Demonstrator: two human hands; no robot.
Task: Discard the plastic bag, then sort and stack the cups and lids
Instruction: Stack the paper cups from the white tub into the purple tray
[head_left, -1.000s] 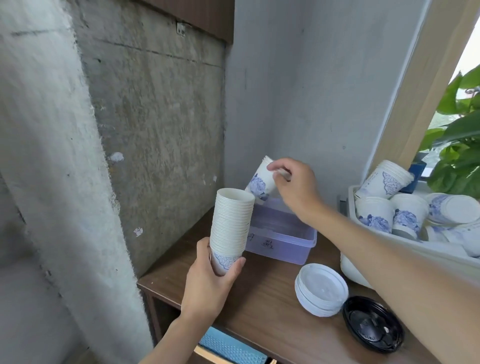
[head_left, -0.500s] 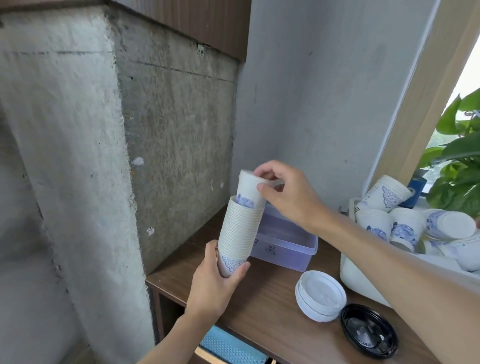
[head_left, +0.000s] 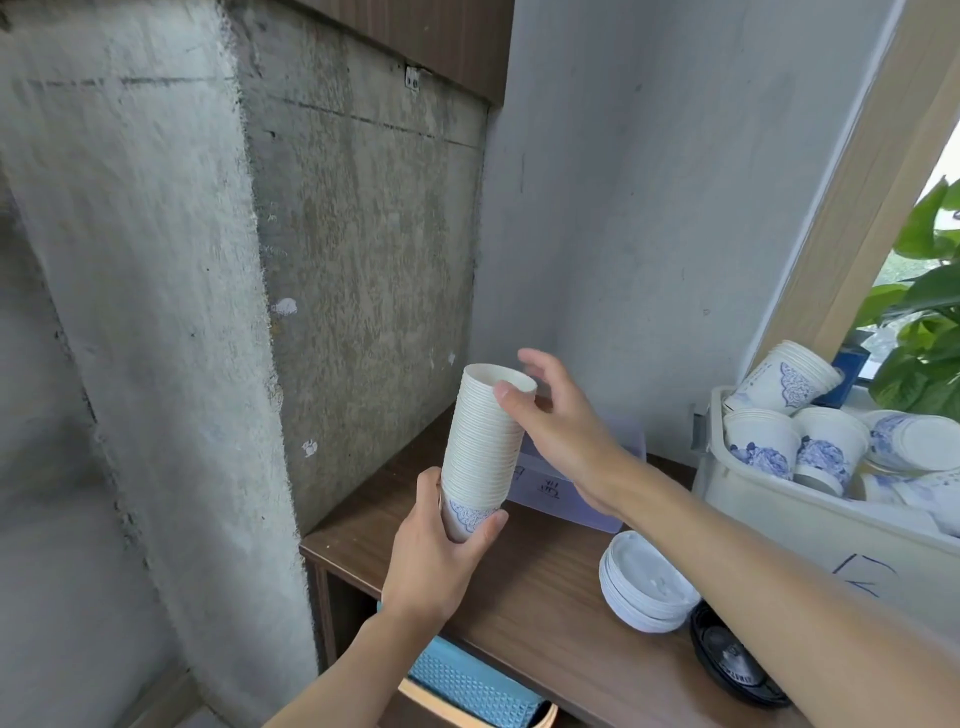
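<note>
Head view: my left hand (head_left: 434, 558) is wrapped around the bottom of a tall stack of nested white paper cups with blue floral print (head_left: 483, 447), thumb on the near-left side, fingers (head_left: 491, 522) curled round the right side over the print. Stack held off the brown wooden shelf top (head_left: 540, 597), leaning slightly right at its top.

My right hand (head_left: 563, 431) is at the stack's upper rim, fingers spread and loose. Thumb tip touches the near edge of the top cup's rim; the other fingers arch behind it, holding nothing.

Behind that hand, against the grey wall: a translucent lavender plastic box (head_left: 566, 493) on the shelf top, mostly hidden by my forearm. Right of my left hand, a stack of white round plastic lids (head_left: 644, 584) sits on the wood, and just beside it at the near right a black round plastic lid (head_left: 732, 662).

Far right: a white plastic tub (head_left: 810, 525) holds more blue-printed paper cups (head_left: 789, 382), several short stacks lying tilted or on their sides. Green plant leaves (head_left: 930, 312) show behind the tub.
</note>
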